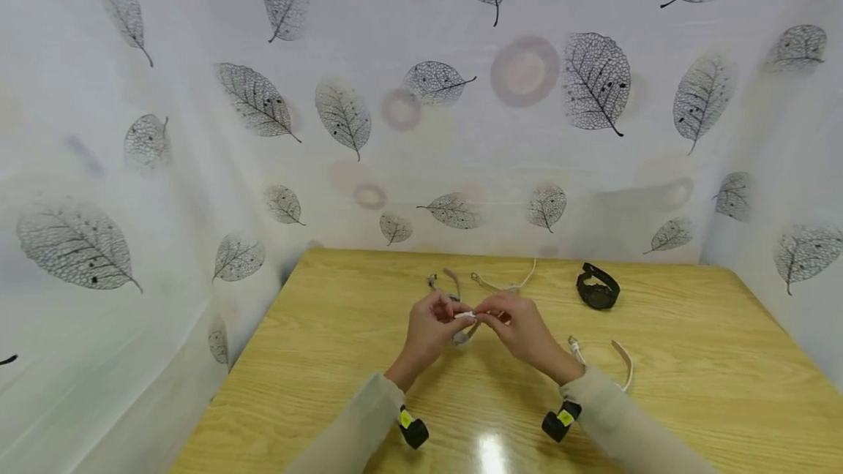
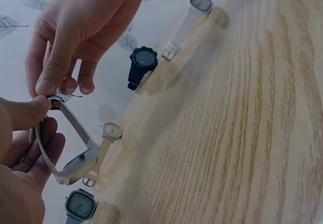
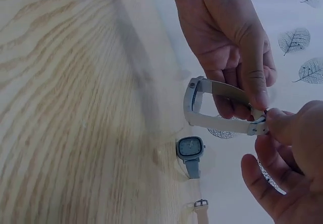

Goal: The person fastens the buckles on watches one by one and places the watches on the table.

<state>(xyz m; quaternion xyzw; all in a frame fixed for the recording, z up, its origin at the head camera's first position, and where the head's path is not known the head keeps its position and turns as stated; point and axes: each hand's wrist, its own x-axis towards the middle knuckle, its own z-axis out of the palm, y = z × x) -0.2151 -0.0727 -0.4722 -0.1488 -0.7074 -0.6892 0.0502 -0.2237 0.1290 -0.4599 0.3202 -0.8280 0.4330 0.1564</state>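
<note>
A white wristwatch (image 2: 79, 166) hangs between my two hands, its strap closed into a loop and its case at the bottom. My left hand (image 1: 428, 328) pinches the strap near the buckle between thumb and fingers. From the other side, my right hand (image 1: 520, 328) pinches the strap at the buckle, fingertips meeting those of the left. In the right wrist view the strap's white end (image 3: 227, 124), with its small holes, runs to the buckle under the fingertips. Fingers partly hide the buckle itself.
Behind my hands lie a grey-blue square watch (image 3: 190, 146) and a slim pale-strap watch (image 2: 112, 131). A black watch (image 1: 598, 292) stands at the back right. Another white-strapped watch (image 2: 201, 3) lies by my right forearm. Leaf-printed cloth (image 1: 421, 167) hangs behind the wooden table (image 1: 329, 371).
</note>
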